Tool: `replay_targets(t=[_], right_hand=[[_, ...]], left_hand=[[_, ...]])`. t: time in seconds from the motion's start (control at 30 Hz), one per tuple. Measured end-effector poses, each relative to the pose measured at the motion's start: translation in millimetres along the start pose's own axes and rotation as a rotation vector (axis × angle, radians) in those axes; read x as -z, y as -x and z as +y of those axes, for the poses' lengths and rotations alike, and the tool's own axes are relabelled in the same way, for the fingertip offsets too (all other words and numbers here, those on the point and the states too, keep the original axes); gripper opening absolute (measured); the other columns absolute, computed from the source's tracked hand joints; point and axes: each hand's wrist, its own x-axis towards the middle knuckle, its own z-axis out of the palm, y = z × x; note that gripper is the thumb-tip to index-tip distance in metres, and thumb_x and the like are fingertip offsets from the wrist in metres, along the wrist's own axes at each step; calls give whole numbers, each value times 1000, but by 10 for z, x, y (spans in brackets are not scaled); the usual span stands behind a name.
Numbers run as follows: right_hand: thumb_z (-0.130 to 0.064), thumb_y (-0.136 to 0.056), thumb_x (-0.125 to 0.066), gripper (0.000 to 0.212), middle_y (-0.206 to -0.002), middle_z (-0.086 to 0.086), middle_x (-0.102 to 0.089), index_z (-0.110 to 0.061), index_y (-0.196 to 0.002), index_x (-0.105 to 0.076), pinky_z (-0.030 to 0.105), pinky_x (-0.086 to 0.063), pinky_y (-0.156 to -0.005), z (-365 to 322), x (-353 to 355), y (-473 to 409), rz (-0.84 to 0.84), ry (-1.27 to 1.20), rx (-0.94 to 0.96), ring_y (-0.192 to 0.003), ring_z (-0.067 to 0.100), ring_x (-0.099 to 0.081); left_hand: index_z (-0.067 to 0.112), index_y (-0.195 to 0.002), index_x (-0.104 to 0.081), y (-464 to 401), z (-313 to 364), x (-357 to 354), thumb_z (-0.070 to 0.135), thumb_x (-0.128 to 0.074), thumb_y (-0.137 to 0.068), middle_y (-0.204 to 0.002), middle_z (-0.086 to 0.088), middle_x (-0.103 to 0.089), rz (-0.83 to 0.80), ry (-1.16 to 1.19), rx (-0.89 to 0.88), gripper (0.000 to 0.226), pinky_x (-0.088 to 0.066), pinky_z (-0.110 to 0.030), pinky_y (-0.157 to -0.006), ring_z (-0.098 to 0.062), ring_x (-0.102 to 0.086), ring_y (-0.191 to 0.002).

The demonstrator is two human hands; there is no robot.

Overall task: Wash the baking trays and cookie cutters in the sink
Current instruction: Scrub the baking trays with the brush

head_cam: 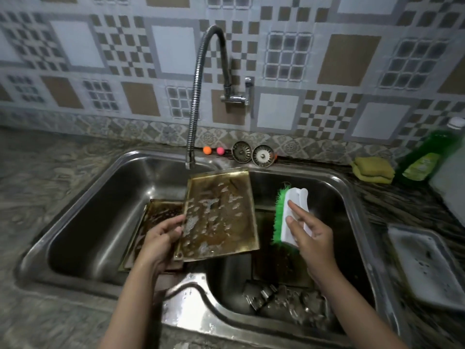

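Observation:
My left hand (161, 238) grips the left edge of a greasy golden baking tray (221, 217), tilted up over the sink with soap foam on its face. A second dark tray (156, 217) lies behind it in the left basin. My right hand (309, 238) holds a scrub brush (289, 215) with a white back and green bristles, just right of the tray and apart from it. Several metal cookie cutters (284, 303) sit in the right basin near the front.
The steel double sink (75, 210) has a flexible tap (198, 96) ending above the tray. Two drain strainers (251, 152) and two small balls (214, 150) line the back rim. Sponges (372, 168), a green soap bottle (430, 157) and a white dish (432, 268) stand on the right counter.

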Motion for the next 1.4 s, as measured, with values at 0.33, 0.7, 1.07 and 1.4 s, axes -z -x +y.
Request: replay_targets(t=[0.33, 0.7, 1.07, 1.4], right_hand=[[-13, -85, -67, 36, -127, 2, -60, -46, -98, -72, 16, -55, -72, 363, 88, 102, -13, 62, -113, -112, 21, -60], [-11, -78, -74, 46, -126, -4, -60, -28, -119, -63, 10, -47, -88, 336, 333, 116, 59, 176, -52, -111, 2, -56], [-25, -58, -87, 75, -112, -33, -55, -30, -127, -58, 1, -47, -68, 369, 787, -53, 170, 329, -30, -102, -4, -56], [-37, -54, -81, 75, -123, -17, -58, -24, -125, -61, 1, -45, -73, 359, 1182, 64, 190, 364, -40, -108, -1, -55]], left_hand=[[24, -85, -69, -581, 89, 1129, -4, -55, -88, -102, -8, -68, 427, -217, 113, 31, -50, -25, -54, -15, -65, -78], [8, -131, -55, -723, 142, 823, -2, -52, -92, -123, -19, -59, 281, -411, 153, 40, -48, -25, -71, -22, -57, -84], [11, -106, -65, -336, 140, -1128, 9, -68, -85, -91, 3, -64, -152, -462, -361, 21, -47, -10, -66, -2, -58, -79], [10, -106, -60, -763, -1157, -1908, 14, -70, -79, -106, -14, -66, -244, -1038, -40, 29, -48, -27, -74, -28, -63, -98]])
